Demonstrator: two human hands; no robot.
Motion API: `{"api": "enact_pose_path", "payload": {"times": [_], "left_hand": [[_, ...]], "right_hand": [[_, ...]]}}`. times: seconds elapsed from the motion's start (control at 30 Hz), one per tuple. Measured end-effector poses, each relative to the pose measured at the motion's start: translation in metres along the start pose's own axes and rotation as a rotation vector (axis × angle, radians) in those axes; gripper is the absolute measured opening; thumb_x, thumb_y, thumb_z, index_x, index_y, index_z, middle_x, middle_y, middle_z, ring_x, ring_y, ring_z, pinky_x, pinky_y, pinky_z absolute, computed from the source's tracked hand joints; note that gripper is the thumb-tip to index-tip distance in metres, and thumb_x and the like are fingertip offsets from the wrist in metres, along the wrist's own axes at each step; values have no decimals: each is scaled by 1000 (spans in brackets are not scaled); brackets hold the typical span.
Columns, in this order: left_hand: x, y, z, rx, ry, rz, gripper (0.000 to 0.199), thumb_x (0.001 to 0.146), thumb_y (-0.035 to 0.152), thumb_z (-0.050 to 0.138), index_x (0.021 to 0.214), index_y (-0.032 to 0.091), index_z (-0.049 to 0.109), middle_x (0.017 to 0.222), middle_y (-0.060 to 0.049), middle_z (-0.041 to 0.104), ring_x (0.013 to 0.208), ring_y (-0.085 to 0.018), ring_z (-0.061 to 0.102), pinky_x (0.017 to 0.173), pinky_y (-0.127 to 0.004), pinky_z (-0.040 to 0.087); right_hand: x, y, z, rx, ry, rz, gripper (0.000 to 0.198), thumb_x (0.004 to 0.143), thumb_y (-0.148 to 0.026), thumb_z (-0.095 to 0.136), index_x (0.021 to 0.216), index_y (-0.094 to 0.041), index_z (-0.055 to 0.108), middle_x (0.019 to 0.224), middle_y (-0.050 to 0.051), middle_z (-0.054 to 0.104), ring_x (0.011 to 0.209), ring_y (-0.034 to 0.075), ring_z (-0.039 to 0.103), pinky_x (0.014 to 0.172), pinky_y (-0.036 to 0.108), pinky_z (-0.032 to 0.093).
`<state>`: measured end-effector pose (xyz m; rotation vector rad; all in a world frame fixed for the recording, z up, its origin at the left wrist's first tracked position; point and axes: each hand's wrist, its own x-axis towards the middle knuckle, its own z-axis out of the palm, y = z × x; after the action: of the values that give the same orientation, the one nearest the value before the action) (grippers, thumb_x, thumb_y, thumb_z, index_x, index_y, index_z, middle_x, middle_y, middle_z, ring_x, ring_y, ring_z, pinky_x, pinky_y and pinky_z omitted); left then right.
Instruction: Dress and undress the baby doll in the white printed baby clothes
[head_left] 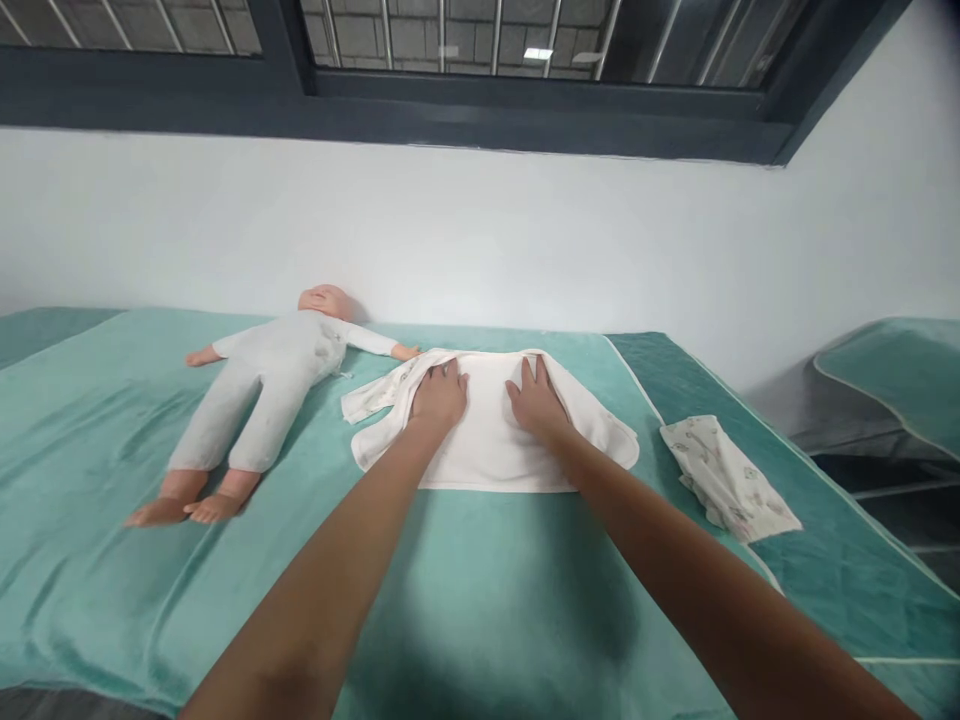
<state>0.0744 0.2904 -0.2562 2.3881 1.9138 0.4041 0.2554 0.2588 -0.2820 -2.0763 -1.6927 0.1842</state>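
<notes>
A white baby top [487, 440] lies spread on the green bedding, its front opened out so the plain inside faces up. One patterned sleeve [371, 397] sticks out at its left. My left hand [441, 395] rests on the upper left of the top, fingers stretched out at the turned edge. On the upper right, my right hand [537, 400] lies with its fingers spread on the cloth. Neither hand grips anything. A baby doll [274, 350] with a white cloth body lies on its back to the left, one hand close to the sleeve.
A folded patterned baby garment [727, 475] lies at the right on a darker green pad [817, 560]. Green bedding [480, 600] covers the bed. Behind stands a white wall [480, 240] below a dark-framed barred window [525, 115]. Another green padded piece [900, 375] is at far right.
</notes>
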Motion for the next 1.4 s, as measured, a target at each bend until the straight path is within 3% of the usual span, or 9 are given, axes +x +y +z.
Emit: {"api": "enact_pose_path", "payload": {"times": [0.3, 0.47, 0.57, 0.73, 0.87, 1.07, 1.2, 1.3, 1.4], "left_hand": [[19, -6, 21, -39, -62, -17, 56, 102, 41, 23, 151, 19, 37, 150, -16, 48, 140, -32, 40, 114, -48, 35], [10, 0, 16, -27, -69, -52, 57, 102, 42, 20, 148, 17, 41, 149, -16, 48, 137, -33, 45, 109, -50, 40], [-3, 6, 14, -1, -27, -63, 58, 101, 41, 21, 147, 11, 42, 150, -19, 47, 138, -33, 43, 111, -52, 37], [-30, 12, 14, 75, -5, -34, 63, 101, 41, 22, 151, 5, 36, 158, -19, 36, 148, -30, 31, 121, -49, 22], [-51, 14, 13, 90, -36, -19, 68, 100, 45, 19, 153, 2, 33, 163, -18, 25, 153, -28, 18, 125, -45, 12], [-87, 15, 9, 67, -12, 0, 63, 100, 45, 21, 152, 15, 39, 163, -12, 28, 151, -32, 22, 123, -50, 19], [-103, 15, 7, 58, 37, 13, 57, 100, 43, 25, 149, 20, 45, 161, -9, 33, 150, -31, 26, 122, -49, 21], [-105, 15, 6, 41, 67, 5, 52, 100, 40, 29, 144, 21, 51, 159, -8, 38, 148, -30, 31, 121, -49, 24], [-102, 15, 6, 27, 105, 0, 48, 99, 38, 32, 139, 23, 55, 156, -7, 43, 146, -29, 34, 119, -49, 26]], "right_hand": [[20, 5, 17, 17, 10, 46, 66, 101, -43, 29, 155, -5, 27, 166, 19, 11, 149, 34, 25, 117, 48, 30], [15, 2, 16, -92, -32, -106, 56, 101, -29, 29, 146, 1, 42, 158, 22, 33, 153, 31, 10, 121, 51, 22], [5, -3, 14, -136, -48, -139, 55, 100, -25, 26, 146, 1, 43, 158, 23, 34, 153, 32, 14, 121, 52, 21], [-18, -11, 8, -156, -79, -41, 63, 102, -36, 23, 154, -1, 29, 164, 21, 17, 152, 32, 19, 121, 46, 22], [-44, -13, 1, -202, -119, -117, 62, 103, -38, 24, 155, -4, 30, 164, 19, 19, 153, 28, 13, 123, 43, 15], [-111, -6, -10, -162, -102, -295, 60, 102, -41, 30, 153, -9, 36, 162, 18, 26, 152, 28, 19, 122, 47, 18], [-138, 12, -34, 123, -222, -420, 55, 99, -44, 40, 147, -18, 48, 158, 10, 37, 148, 25, 32, 120, 45, 26], [-123, 38, -64, 411, -195, -288, 45, 97, -43, 42, 133, -24, 61, 141, 6, 60, 125, 23, 58, 107, 38, 45], [-84, 74, -88, 312, 89, -62, 37, 94, -32, 45, 122, -20, 65, 126, 9, 68, 112, 23, 64, 100, 35, 46]]}}
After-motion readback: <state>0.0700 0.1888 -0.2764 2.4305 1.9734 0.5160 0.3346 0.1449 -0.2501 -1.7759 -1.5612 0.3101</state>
